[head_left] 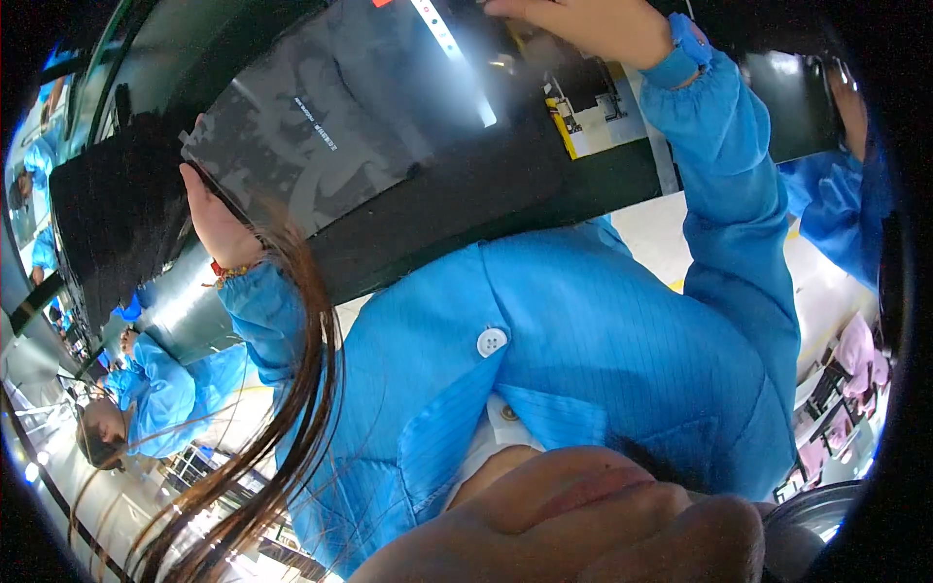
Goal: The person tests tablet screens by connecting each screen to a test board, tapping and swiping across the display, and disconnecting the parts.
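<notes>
A dark, glossy flat screen panel (379, 146) lies tilted in front of me. It shows a small line of white characters, cloudy grey patches and a bright strip with small coloured marks. My left hand (225, 225) grips the panel's left edge, thumb on the near side and a fingertip showing beyond it. At the top right my right hand (598, 29) reaches over the panel's upper right area. Its fingertips run to the picture's upper edge, so I cannot tell whether it touches or holds anything.
Under the panel is a black mat (437, 209). To its right sits a yellow-edged fixture (588, 117) with small parts. A black cloth-like thing (117, 214) stands at left. A co-worker in blue (165, 398) is at lower left, and another person's blue sleeve (831, 209) at right.
</notes>
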`<state>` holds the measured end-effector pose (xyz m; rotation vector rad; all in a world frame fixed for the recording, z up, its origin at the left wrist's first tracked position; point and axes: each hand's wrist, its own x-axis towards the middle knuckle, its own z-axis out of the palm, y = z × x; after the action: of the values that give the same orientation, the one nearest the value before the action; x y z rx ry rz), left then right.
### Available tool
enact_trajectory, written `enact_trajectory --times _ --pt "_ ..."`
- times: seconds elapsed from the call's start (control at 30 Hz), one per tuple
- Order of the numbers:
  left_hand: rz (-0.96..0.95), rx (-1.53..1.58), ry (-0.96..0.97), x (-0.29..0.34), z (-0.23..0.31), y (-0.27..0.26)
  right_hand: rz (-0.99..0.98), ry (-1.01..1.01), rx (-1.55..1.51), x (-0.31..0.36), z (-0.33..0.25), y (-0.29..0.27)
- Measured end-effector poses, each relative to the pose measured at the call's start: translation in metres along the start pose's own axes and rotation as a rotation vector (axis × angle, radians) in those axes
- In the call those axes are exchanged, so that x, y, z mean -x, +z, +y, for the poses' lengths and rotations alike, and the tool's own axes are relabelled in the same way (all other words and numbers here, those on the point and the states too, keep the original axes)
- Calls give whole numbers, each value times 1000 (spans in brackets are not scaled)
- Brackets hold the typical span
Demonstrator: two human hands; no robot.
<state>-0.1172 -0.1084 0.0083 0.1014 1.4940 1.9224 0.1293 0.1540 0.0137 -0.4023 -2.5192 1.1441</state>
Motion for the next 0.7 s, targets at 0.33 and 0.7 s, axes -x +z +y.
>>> enact_trajectory --times 0.33,0.7 --pt "92 -127 61 3 1 8 -104 29 -50 -2 -4 9" --pt "91 -124 100 5 -2 7 -125 139 -135 -1 -5 9"
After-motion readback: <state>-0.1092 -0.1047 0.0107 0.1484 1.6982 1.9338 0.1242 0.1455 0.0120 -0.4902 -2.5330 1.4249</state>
